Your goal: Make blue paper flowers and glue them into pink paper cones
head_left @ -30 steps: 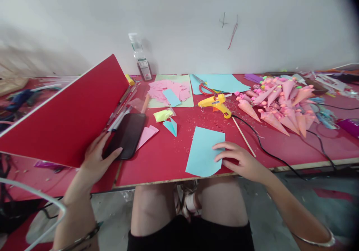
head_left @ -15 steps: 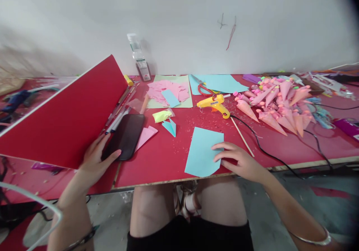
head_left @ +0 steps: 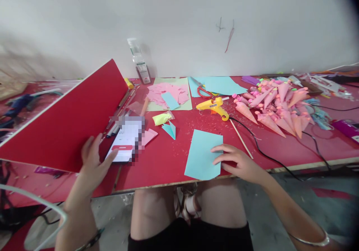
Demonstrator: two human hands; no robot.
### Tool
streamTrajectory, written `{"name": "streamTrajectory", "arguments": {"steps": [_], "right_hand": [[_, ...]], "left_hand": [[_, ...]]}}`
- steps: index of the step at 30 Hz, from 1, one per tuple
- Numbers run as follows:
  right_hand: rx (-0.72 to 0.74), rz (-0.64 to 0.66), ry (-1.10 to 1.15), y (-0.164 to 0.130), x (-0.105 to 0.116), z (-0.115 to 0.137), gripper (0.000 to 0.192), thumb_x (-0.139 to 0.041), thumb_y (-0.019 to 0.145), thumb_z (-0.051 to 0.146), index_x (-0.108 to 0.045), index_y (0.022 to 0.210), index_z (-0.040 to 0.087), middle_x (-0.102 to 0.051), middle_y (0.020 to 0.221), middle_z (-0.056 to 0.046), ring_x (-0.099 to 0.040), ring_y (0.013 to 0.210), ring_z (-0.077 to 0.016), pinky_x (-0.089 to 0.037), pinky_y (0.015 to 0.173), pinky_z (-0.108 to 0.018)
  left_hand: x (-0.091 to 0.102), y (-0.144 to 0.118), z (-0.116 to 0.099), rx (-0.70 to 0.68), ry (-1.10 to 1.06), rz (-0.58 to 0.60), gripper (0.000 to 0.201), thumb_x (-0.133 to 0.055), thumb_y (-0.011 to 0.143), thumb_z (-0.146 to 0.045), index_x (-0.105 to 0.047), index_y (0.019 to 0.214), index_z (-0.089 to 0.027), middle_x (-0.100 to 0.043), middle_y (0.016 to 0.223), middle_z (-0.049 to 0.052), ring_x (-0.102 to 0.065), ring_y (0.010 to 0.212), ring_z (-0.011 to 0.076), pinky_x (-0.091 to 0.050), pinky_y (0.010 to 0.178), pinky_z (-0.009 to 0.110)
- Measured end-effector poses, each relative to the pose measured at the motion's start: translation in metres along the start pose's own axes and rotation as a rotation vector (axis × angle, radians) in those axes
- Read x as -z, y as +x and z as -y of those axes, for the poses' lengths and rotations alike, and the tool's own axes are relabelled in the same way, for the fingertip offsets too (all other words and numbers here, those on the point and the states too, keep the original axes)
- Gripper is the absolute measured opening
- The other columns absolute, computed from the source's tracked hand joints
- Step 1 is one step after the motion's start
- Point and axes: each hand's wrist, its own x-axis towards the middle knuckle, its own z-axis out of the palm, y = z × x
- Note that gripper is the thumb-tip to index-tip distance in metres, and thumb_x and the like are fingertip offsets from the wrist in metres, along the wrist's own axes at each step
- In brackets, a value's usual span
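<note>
Fingers of the right hand [head_left: 238, 163] are lying spread, pinning the light-blue paper sheet [head_left: 202, 154] at lower centre, while the left hand [head_left: 94, 165], fingers apart, is touching the phone [head_left: 125, 140].

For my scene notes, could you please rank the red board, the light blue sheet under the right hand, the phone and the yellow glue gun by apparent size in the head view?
1. red board
2. light blue sheet
3. phone and yellow glue gun: look alike, unsure

A yellow glue gun [head_left: 213, 107] lies beside heaped pink paper cones [head_left: 276, 105], red-handled scissors [head_left: 202, 89] behind it.
</note>
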Motion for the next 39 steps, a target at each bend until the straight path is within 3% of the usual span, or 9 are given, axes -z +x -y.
{"name": "streamTrajectory", "arguments": {"steps": [1, 3, 7, 11, 15, 22, 32, 36, 39], "right_hand": [[-0.003, 0.009, 0.004, 0.000, 0.001, 0.000, 0.024, -0.047, 0.078, 0.012, -0.064, 0.089, 0.024, -0.052, 0.116, -0.006, -0.048, 0.108, -0.0189, -0.039, 0.091, -0.038], [-0.021, 0.027, 0.011, 0.001, 0.002, 0.000, 0.025, -0.047, 0.077, 0.010, -0.064, 0.088, 0.024, -0.052, 0.117, -0.005, -0.047, 0.110, -0.0188, -0.039, 0.092, -0.037], [-0.045, 0.060, 0.027, 0.005, 0.010, 0.002, 0.023, -0.047, 0.077, 0.010, -0.064, 0.085, 0.023, -0.052, 0.119, -0.005, -0.048, 0.110, -0.0181, -0.040, 0.092, -0.035], [-0.044, 0.079, -0.008, 0.009, 0.018, 0.002, 0.021, -0.047, 0.079, 0.013, -0.064, 0.083, 0.023, -0.054, 0.117, -0.004, -0.048, 0.110, -0.0178, -0.039, 0.093, -0.037], [-0.057, 0.092, -0.032, 0.011, 0.022, -0.002, 0.022, -0.047, 0.080, 0.013, -0.064, 0.087, 0.024, -0.051, 0.121, -0.004, -0.044, 0.114, -0.0181, -0.036, 0.096, -0.039], [-0.055, 0.120, 0.059, 0.020, 0.023, -0.006, 0.017, -0.050, 0.082, 0.029, -0.067, 0.085, 0.023, -0.053, 0.117, -0.005, -0.047, 0.109, -0.0188, -0.036, 0.094, -0.038], [-0.031, -0.019, -0.090, 0.043, 0.013, 0.001, 0.017, -0.048, 0.083, 0.028, -0.059, 0.075, 0.018, -0.055, 0.092, -0.005, -0.050, 0.091, -0.0162, -0.040, 0.083, -0.032], [-0.046, -0.057, -0.154, 0.051, 0.006, 0.002, 0.016, -0.049, 0.082, 0.027, -0.057, 0.072, 0.017, -0.054, 0.085, -0.004, -0.050, 0.083, -0.0154, -0.040, 0.077, -0.031], [-0.082, -0.099, -0.164, 0.053, 0.002, 0.001, 0.016, -0.048, 0.082, 0.027, -0.055, 0.072, 0.017, -0.053, 0.083, -0.004, -0.050, 0.080, -0.0154, -0.040, 0.073, -0.030]], "left_hand": [[0.001, -0.003, -0.011, -0.022, -0.007, -0.120, 0.057, -0.042, 0.081, -0.041, -0.025, 0.132, -0.021, -0.017, 0.140, 0.011, -0.019, 0.129, 0.0268, -0.022, 0.105, 0.044], [0.000, -0.009, -0.040, -0.221, 0.015, -0.128, 0.054, -0.044, 0.082, -0.036, -0.028, 0.131, -0.023, -0.020, 0.140, 0.009, -0.019, 0.129, 0.0255, -0.020, 0.106, 0.042], [-0.015, -0.015, -0.102, -0.667, -0.019, 0.350, 0.056, -0.042, 0.083, -0.037, -0.021, 0.134, -0.029, -0.026, 0.141, 0.004, -0.022, 0.129, 0.0225, -0.028, 0.104, 0.039], [-0.041, -0.017, -0.137, -0.869, -0.005, 0.595, 0.059, -0.041, 0.083, -0.044, -0.018, 0.136, -0.029, -0.024, 0.142, -0.001, -0.022, 0.130, 0.0183, -0.027, 0.104, 0.034], [-0.055, -0.020, -0.141, -0.896, 0.023, 0.647, 0.056, -0.034, 0.084, -0.049, -0.019, 0.135, -0.029, -0.024, 0.142, -0.002, -0.021, 0.130, 0.0176, -0.021, 0.106, 0.036], [-0.055, -0.020, -0.139, -0.884, 0.017, 0.652, 0.056, -0.036, 0.084, -0.048, -0.021, 0.134, -0.031, -0.025, 0.142, -0.003, -0.021, 0.130, 0.0175, -0.022, 0.105, 0.036], [-0.052, -0.016, -0.143, -0.826, -0.062, 0.699, 0.051, -0.039, 0.084, -0.044, -0.029, 0.131, -0.031, -0.032, 0.139, -0.004, -0.023, 0.129, 0.0179, -0.024, 0.104, 0.038], [-0.055, -0.022, -0.149, -0.748, -0.103, 0.633, 0.045, -0.032, 0.086, -0.047, -0.038, 0.126, -0.027, -0.039, 0.134, -0.001, -0.029, 0.126, 0.0186, -0.027, 0.103, 0.039], [-0.062, -0.031, -0.154, -0.712, -0.095, 0.540, 0.057, -0.037, 0.080, -0.055, -0.039, 0.125, -0.020, -0.042, 0.132, 0.005, -0.032, 0.123, 0.0235, -0.027, 0.102, 0.042]]}}
